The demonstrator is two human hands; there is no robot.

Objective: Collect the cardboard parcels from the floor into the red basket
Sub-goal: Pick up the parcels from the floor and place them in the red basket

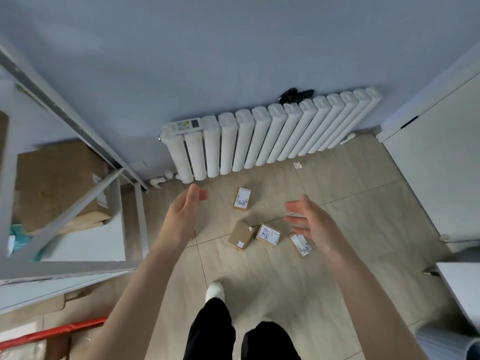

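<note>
Several small cardboard parcels lie on the tiled floor in front of me. One labelled parcel (242, 198) lies nearest the radiator. A plain-topped parcel (241, 235) and a labelled parcel (268, 234) lie side by side closer to me, and another labelled parcel (300, 244) sits partly under my right hand. My left hand (185, 207) and my right hand (310, 218) are both stretched out above the floor with relaxed fingers, palms facing each other, holding nothing. A red rim of the basket (55, 332) shows at the lower left.
A white radiator (270, 133) runs along the wall, with a remote control (185, 125) on its left end. A white metal shelf frame (67, 209) with a large cardboard box (58, 183) stands at the left. White cabinets (441, 165) stand at the right. My foot (214, 292) is on the floor.
</note>
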